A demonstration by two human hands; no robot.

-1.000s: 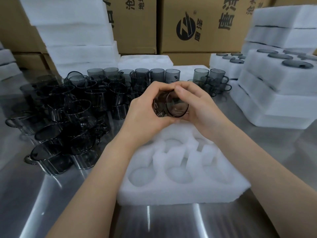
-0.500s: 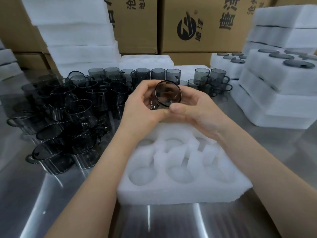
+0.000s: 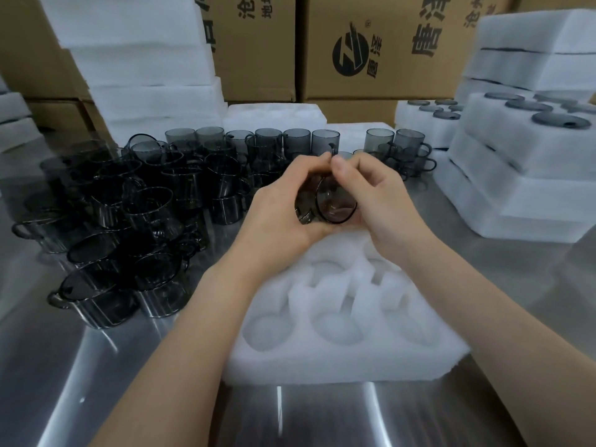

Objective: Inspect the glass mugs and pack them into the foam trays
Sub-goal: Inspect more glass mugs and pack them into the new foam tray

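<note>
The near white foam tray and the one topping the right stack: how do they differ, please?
The near white foam tray shows empty pockets; the stack-top tray holds dark glass mugs. The near tray lies on the steel table; the stack-top tray rests on other foam trays. Both are white foam.

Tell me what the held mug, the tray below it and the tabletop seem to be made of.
The mug: smoky grey glass, glossy; it is see-through and carries sharp highlights.
The tray: white foam, matte and fuzzy, with soft-edged round pockets; perhaps polyethylene, hard to say.
The tabletop: probably brushed stainless steel; silvery, with streaked reflections.
</note>
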